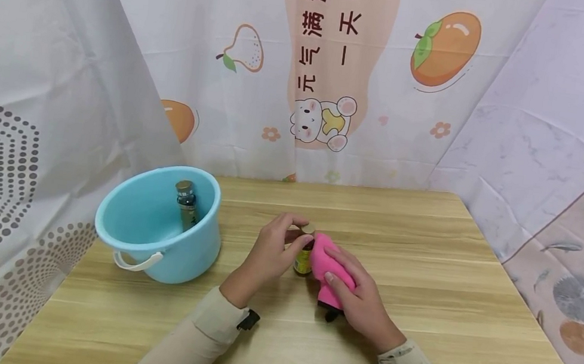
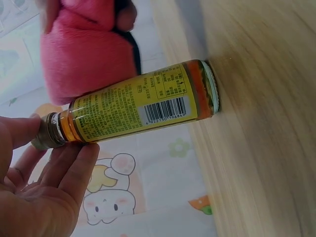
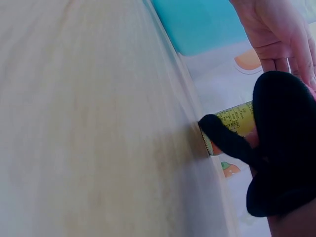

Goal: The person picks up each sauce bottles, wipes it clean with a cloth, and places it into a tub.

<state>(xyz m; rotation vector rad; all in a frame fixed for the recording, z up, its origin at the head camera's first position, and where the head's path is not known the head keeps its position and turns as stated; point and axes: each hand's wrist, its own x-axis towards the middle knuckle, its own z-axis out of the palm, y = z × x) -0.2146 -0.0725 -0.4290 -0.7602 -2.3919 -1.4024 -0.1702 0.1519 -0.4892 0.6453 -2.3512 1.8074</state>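
A small glass bottle [image 1: 302, 262] with a yellow label, amber contents and a gold cap stands upright on the table. My left hand [image 1: 270, 251] holds its cap and neck between thumb and fingers; the left wrist view shows the bottle's barcode side [image 2: 165, 111]. In my right hand [image 1: 364, 301] is a pink plush thing [image 1: 333, 271], which lies against the bottle's side near the label. Its black back and dangling loop [image 3: 229, 138] fill much of the right wrist view, hiding part of the bottle and most of the right fingers.
On the left stands a light blue bucket [image 1: 188, 260] with a white handle [image 1: 136, 263]. Inside it leans a dark corked-looking bottle [image 1: 187, 206]. The wooden table [image 1: 425, 251] ends at a printed curtain [image 1: 383, 138] behind, with more curtains on both sides.
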